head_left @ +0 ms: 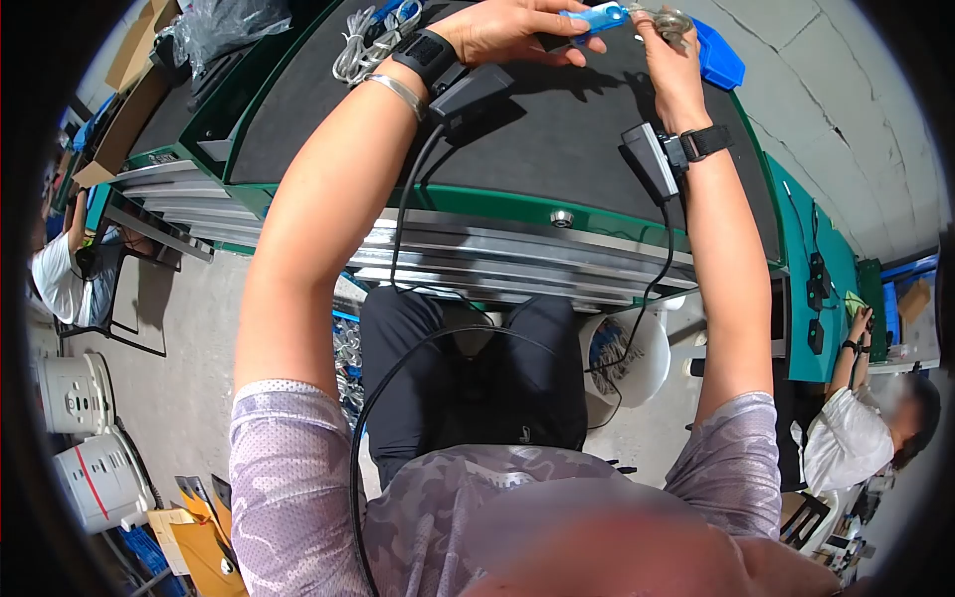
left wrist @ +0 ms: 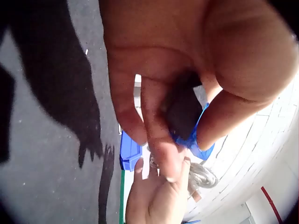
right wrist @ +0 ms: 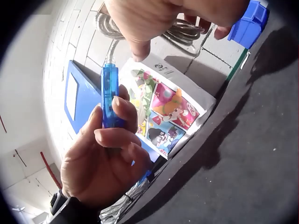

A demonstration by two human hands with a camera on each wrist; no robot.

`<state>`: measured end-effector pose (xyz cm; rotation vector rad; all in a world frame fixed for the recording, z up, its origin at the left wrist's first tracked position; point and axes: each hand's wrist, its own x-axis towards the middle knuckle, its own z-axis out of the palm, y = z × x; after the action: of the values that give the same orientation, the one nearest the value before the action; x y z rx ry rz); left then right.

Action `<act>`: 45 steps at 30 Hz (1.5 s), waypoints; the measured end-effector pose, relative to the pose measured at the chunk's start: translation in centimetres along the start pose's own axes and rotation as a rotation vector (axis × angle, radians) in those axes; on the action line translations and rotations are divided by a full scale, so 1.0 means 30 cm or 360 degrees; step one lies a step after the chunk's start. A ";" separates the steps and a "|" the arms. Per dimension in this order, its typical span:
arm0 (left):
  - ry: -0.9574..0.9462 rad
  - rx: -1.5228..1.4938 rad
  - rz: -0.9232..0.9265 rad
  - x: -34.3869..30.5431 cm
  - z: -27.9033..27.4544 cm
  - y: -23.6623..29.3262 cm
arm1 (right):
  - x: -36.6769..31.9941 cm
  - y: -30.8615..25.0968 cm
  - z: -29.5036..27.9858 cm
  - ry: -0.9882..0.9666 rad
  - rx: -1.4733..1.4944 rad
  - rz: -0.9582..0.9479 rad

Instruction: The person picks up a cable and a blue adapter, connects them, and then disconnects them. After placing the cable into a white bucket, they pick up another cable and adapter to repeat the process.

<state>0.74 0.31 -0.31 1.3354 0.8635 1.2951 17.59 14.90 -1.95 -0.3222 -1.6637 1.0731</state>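
The left hand (head_left: pixel 517 32) pinches a translucent blue connector (head_left: pixel 605 17) between thumb and fingers above the dark mat. In the left wrist view, a black piece (left wrist: pixel 183 109) lies within the left hand's fingers, beside the blue plastic. A clear-grey cable (right wrist: pixel 110 55) leaves the connector's end, seen in the right wrist view. The right hand (head_left: pixel 674 75) grips the coiled part of this cable (head_left: pixel 672 22); in the right wrist view its thumb points down near the connector, without visibly touching it.
Bundled grey and blue cables (head_left: pixel 360 50) lie at the mat's back left. A blue bin (head_left: pixel 720 58) stands at the right edge. A package with cartoon prints (right wrist: pixel 173 112) and a blue box (right wrist: pixel 79 95) are beyond the mat. Black wires hang from both wrist cameras.
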 end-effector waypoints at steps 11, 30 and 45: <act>-0.0128 0.0282 0.0085 -0.009 0.016 -0.012 | -0.005 -0.021 0.001 0.0014 -0.0209 0.0411; 0.0366 0.0083 0.0082 -0.012 0.016 0.008 | -0.005 -0.091 -0.010 -0.0929 0.0736 0.1629; 0.0737 0.1656 0.0683 0.001 0.113 0.019 | -0.039 -0.105 0.018 -0.0583 0.1108 0.0736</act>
<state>3.95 -0.42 0.67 2.1365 1.7967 1.5820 18.50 12.10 -0.24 -0.0455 -1.4332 2.0769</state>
